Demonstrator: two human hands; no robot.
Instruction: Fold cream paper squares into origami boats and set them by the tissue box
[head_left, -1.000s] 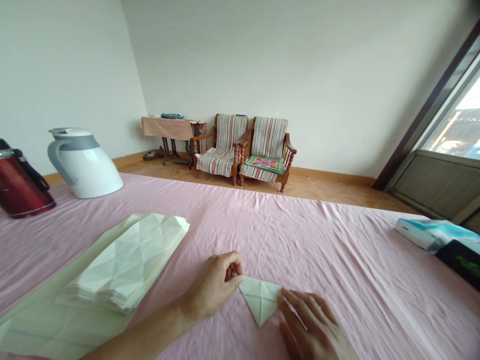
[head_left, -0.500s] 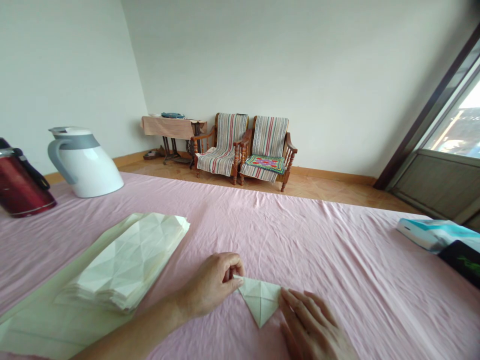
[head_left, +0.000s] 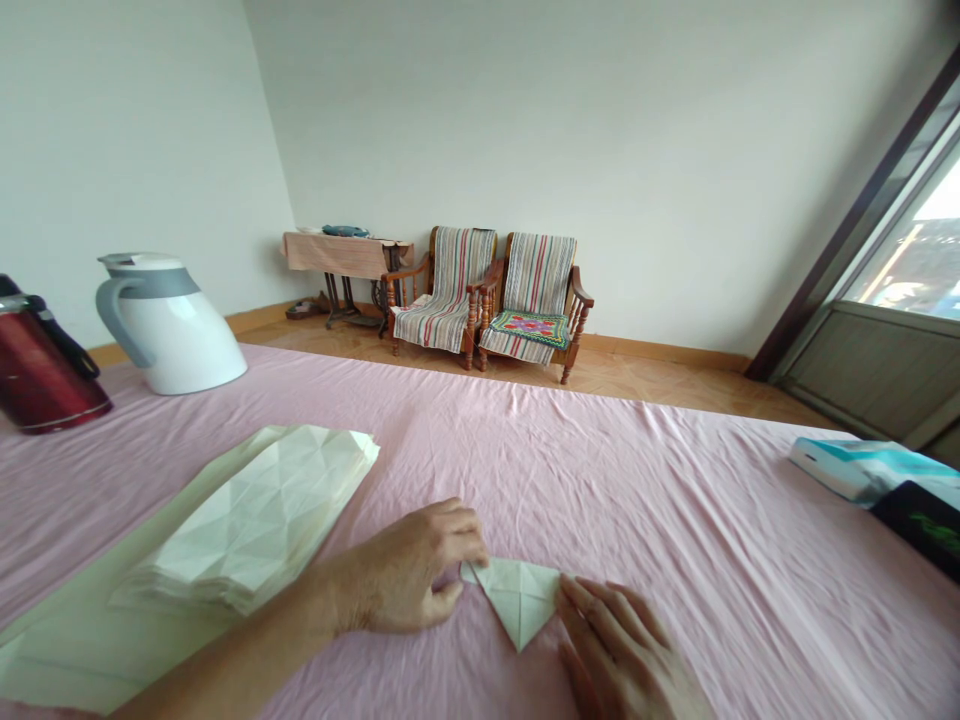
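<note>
A small piece of pale paper (head_left: 521, 598), folded to a triangle with crease lines across it, lies point toward me on the pink cloth. At its left corner, the fingertips of my left hand (head_left: 412, 565) touch a small flap, while the thumb stands apart from them below. My right hand (head_left: 619, 640) rests with fingers stretched out flat, their tips at the paper's right corner. To the left is a thick stack of creased pale paper sheets (head_left: 262, 510), lying on a larger pale sheet (head_left: 97, 660).
A white jug (head_left: 191, 335) with a grey handle and a red flask (head_left: 49, 370) stand at the left. On the right lie a blue-and-white packet (head_left: 847, 470) and a black object (head_left: 919, 525). Two wooden chairs (head_left: 536, 275) stand beyond the pink cloth (head_left: 600, 460).
My left thumb has come off the paper's left corner and moved down and away, with the fingers now over that corner. My right hand has hardly moved.
</note>
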